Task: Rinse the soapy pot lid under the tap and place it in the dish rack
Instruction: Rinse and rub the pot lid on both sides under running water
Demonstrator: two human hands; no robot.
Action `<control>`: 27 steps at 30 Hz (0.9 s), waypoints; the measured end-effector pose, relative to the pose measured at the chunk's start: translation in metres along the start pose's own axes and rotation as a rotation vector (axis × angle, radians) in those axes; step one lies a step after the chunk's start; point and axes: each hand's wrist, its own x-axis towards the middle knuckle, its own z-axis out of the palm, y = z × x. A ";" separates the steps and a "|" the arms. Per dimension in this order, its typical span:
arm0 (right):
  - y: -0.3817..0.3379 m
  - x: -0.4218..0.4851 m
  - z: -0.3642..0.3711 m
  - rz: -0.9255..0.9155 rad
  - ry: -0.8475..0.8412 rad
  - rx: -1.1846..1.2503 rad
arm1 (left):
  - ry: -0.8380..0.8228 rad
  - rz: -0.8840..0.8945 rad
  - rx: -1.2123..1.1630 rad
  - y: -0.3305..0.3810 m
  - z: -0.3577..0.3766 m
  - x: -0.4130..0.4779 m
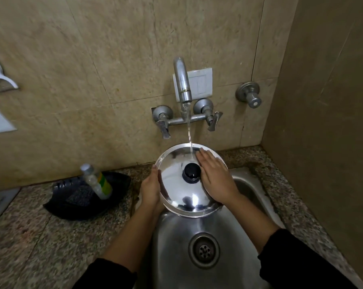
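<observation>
A shiny steel pot lid point(177, 190) with a black knob point(192, 172) is held tilted over the steel sink point(176, 243). My left hand point(150, 189) grips its left rim from behind. My right hand point(216, 177) lies flat on the lid's top, right of the knob, fingers stretched toward the far rim. Water runs from the wall tap point(182, 84) in a thin stream point(189, 134) and lands on the lid's far part, next to my right fingertips. No dish rack is in view.
A black tray point(72, 203) on the granite counter point(41, 243) left of the sink holds a clear bottle with a green and yellow label point(97, 181). Two tap handles point(213, 119) flank the spout. A wall valve point(249, 94) sits at right. The sink drain point(203, 250) lies below the lid.
</observation>
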 end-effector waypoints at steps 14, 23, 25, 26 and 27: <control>-0.011 -0.067 0.027 0.033 0.338 0.186 | 0.063 0.343 0.222 0.010 0.027 -0.035; -0.008 -0.062 0.017 0.536 0.335 0.762 | -0.164 0.403 0.228 0.013 0.037 -0.037; -0.005 -0.058 0.014 0.609 0.358 0.795 | -0.154 0.399 0.209 0.013 0.036 -0.039; -0.003 -0.052 0.011 0.652 0.362 0.816 | -0.142 0.410 0.208 0.013 0.036 -0.039; -0.002 -0.046 0.008 0.674 0.353 0.830 | -0.136 0.423 0.216 0.013 0.035 -0.039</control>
